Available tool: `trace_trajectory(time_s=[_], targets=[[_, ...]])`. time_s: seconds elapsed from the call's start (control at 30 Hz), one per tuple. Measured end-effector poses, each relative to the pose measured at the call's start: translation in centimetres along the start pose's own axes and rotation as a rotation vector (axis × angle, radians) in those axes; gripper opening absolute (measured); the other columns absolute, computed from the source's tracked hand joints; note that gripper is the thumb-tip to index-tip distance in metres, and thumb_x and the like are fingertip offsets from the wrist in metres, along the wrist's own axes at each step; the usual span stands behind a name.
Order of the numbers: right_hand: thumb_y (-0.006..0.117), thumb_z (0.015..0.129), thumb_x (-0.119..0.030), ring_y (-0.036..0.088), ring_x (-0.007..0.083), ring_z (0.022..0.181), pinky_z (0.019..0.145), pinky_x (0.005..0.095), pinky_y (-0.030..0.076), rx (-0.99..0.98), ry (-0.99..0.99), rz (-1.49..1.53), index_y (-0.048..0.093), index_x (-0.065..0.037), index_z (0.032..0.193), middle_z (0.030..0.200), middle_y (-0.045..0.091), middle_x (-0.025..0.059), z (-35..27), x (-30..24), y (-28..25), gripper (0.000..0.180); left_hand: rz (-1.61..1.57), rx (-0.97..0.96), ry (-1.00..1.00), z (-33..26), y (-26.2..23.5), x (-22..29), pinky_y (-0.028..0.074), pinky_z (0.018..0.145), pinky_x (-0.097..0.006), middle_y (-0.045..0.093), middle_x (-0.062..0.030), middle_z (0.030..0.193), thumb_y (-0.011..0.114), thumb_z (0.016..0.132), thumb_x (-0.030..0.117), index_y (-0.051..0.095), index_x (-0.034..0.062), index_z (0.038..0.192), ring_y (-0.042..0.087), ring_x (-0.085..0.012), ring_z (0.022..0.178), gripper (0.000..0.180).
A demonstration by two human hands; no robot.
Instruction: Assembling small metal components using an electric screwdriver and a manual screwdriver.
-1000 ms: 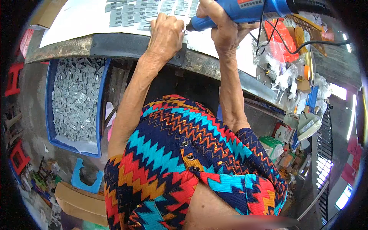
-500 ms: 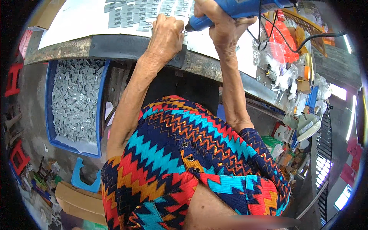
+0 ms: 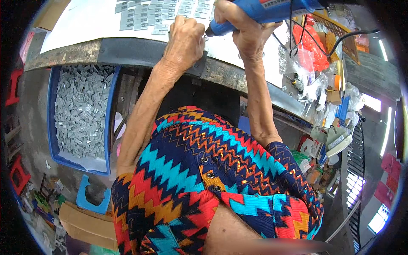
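Note:
My right hand [image 3: 248, 36] is wrapped around a blue corded electric screwdriver [image 3: 274, 12], held on its side with its dark tapered nose toward the left. The tip meets the fingers of my left hand [image 3: 185, 44], which are curled in a pinch low over the table's front edge. A small shiny bit shows by the fingertips, but my hand hides most of what they hold. Just beyond, small grey metal pieces [image 3: 146, 18] with dark slots, like pencil sharpener bodies, lie in tight rows on a white sheet [image 3: 80, 23].
Below the worn table edge [image 3: 127, 52], at left, a blue crate [image 3: 107, 131] holds many loose grey pieces [image 3: 80, 106]. Plastic bags and a red bag [image 3: 312, 46] crowd the right side. The black cable [image 3: 348, 40] loops there. A blue stool [image 3: 91, 197] and cardboard [image 3: 87, 223] lie lower left.
The screwdriver and my right hand have shifted very slightly, with the tip still at my left fingers. The whole view has tilted a little. My left hand keeps its pinch.

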State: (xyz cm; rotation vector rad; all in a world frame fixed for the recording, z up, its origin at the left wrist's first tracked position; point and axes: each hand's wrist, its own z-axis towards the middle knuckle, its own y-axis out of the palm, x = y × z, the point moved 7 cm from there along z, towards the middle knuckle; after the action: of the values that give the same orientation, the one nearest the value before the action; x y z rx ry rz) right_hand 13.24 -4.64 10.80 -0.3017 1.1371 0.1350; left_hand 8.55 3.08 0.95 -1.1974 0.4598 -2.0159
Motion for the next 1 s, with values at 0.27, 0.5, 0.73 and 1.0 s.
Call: trace_trajectory(time_s=[0.27,0.5,0.73,1.0], targets=[[0.069,0.067,-0.001,0.057,0.0132,0.059,0.054,0.0254,0.049,-0.077,-0.085,0.346,0.056,-0.002,0.084,0.072,0.059,0.0064,-0.2,0.8,-1.0,0.022,0.043,0.028,0.006,0.0,-0.3,0.3,0.039,0.074,-0.040,0.056,-0.0109,0.077,0.067,0.066,0.004,0.062,0.0031,0.074,0.049,-0.0280,0.083,0.009],[0.072,0.065,-0.001,0.057,0.0128,0.062,0.054,0.0239,0.046,-0.109,-0.304,0.284,0.056,-0.004,0.085,0.074,0.059,0.0050,-0.8,-0.1,-1.3,0.026,0.003,-0.022,0.005,0.1,0.3,0.2,0.039,0.073,-0.041,0.056,-0.0102,0.075,0.065,0.065,0.004,0.061,0.0034,0.073,0.050,-0.0285,0.082,0.009],[0.066,0.068,0.002,0.055,0.0126,0.060,0.052,0.0239,0.046,0.050,-0.255,0.343,0.056,-0.001,0.085,0.073,0.057,0.0057,0.4,-3.3,-3.7,0.021,0.046,-0.015,0.016,0.1,0.0,0.4,0.041,0.070,-0.038,0.057,-0.0105,0.072,0.061,0.069,0.004,0.059,0.0012,0.072,0.051,-0.0263,0.075,0.005],[0.049,0.077,-0.005,0.053,0.0199,0.062,0.061,0.0377,0.042,-0.046,-0.405,0.516,0.054,0.005,0.102,0.083,0.056,0.0199,-2.8,-5.6,-11.4,0.027,0.179,-0.090,0.033,0.3,0.1,1.4,0.035,0.075,-0.040,0.059,-0.0091,0.082,0.062,0.071,0.009,0.060,0.0032,0.079,0.050,-0.0257,0.083,0.009]])
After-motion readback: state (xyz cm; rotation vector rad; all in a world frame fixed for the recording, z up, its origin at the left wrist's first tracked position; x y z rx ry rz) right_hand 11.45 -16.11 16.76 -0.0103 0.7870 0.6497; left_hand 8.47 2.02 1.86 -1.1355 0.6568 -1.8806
